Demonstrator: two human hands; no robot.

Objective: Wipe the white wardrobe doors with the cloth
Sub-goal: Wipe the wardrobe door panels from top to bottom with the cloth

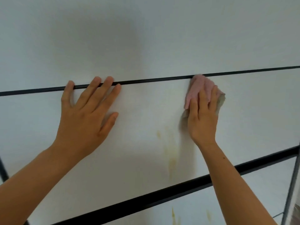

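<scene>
A white wardrobe door (146, 114) fills the head view, split into panels by black strips. My left hand (87, 114) lies flat on the middle panel with its fingers spread, the fingertips reaching the upper black strip (146, 80). My right hand (203, 117) presses a pink cloth (197, 88) against the same panel, its fingers straight over the fabric. The cloth's top edge touches the upper strip. A greyish part of the cloth shows at the right of my fingers. Yellowish streaks (171, 153) run down the panel below and between my hands.
A thicker black strip (162, 192) slants across the lower part of the door, with another white panel under it bearing more yellow marks (173, 215). A grey vertical frame edge (292, 192) stands at the far right.
</scene>
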